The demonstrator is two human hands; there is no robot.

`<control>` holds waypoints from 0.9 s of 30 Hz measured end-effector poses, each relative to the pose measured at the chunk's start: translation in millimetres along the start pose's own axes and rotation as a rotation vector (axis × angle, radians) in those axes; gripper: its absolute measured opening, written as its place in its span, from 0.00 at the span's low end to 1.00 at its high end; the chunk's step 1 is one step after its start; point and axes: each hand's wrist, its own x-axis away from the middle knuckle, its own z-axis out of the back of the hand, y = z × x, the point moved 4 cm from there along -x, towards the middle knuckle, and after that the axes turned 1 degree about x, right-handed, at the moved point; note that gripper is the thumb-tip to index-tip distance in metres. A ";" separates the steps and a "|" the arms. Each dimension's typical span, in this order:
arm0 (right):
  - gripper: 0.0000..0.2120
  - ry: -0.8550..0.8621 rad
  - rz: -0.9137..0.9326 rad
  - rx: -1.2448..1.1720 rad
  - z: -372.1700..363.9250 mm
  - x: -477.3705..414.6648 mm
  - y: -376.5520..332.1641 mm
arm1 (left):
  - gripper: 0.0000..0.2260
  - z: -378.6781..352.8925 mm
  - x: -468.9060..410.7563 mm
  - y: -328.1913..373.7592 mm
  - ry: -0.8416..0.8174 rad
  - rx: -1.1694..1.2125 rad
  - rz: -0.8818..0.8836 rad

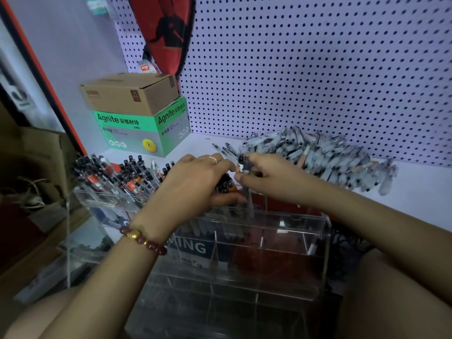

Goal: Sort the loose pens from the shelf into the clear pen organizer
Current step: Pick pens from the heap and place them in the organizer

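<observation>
Clear acrylic pen organizer [293, 231] sits nearest us, with pens standing in its left compartments. Above it, our left hand [195, 177] grips a bundle of dark-capped pens [225, 183]. The fingers of our right hand [266, 179] pinch one grey pen [245, 165] upright over a middle compartment. Beyond, loose clear-barrelled pens [325, 155] lie heaped on the white shelf [415, 192].

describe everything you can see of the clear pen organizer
The clear pen organizer looks like transparent acrylic: a tiered box split by thin dividers. It stands upright at the white shelf's front edge. Left compartments hold dark-capped pens; right ones look empty. The left hand grips a bunch of pens and the right hand a single pen at a middle compartment.
</observation>
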 end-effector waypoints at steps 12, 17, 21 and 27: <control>0.22 -0.239 0.016 0.107 -9.8 -0.8 1.4 | 0.42 6.2 3.4 3.9 0.030 0.031 0.042; 0.20 -0.272 0.045 0.111 -10.3 0.7 -4.2 | 0.35 5.4 -1.1 8.0 0.092 0.002 0.033; 0.16 -0.244 -0.002 -0.041 -12.8 -0.4 -0.2 | 0.27 4.1 -1.9 10.0 0.168 0.080 -0.010; 0.04 -0.264 0.010 0.098 -14.3 0.0 -0.9 | 0.20 -3.6 -3.5 4.9 0.165 0.082 -0.024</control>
